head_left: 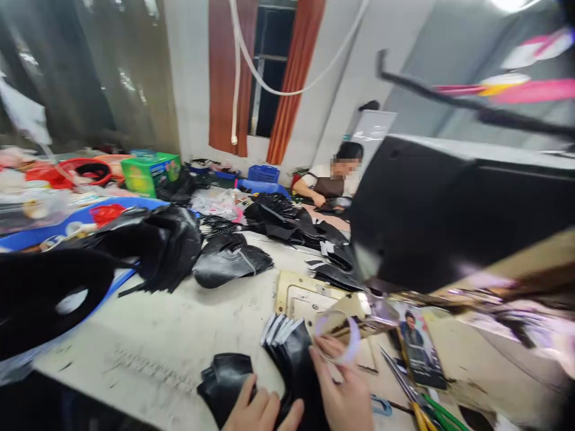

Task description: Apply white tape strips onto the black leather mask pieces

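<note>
Pale, marked table [148, 341]: black pieces [230, 372], scissors [401, 374].

- Pale wall [193, 78] at the back, with a tall, dark-paned window [274, 36]
- Rust-red curtain [228, 78] to each side of the glass
- White cable [287, 94] looping across the top
- Shiny, dark greyish surface [121, 42] at left, catching glints
- Bright light [512, 5] at upper right
- Pale, scuffed tabletop [135, 335] below
</note>
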Motion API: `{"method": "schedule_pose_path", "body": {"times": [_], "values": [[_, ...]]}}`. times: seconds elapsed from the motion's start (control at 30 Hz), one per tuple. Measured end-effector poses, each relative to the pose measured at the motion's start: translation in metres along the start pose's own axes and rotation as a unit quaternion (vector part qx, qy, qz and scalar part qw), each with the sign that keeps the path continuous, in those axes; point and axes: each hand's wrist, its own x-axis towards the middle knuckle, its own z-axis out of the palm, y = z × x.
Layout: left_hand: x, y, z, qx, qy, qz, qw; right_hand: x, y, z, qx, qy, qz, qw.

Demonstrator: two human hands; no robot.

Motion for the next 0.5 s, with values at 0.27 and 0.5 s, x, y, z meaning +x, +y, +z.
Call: {"method": "schedule_pose_path", "body": {"times": [0.27,0.5], "values": [[-0.001,0.045,0.018,0.098,0.202,-0.252,0.941,-0.003,-0.021,0.019,0.109,-0.213,0.184,0.953],[-0.026,0.019,-0.009,0.084,0.000,-0.128,0.988,0.002,0.003,0.044,0.152,-0.251,0.228,0.928]]}}
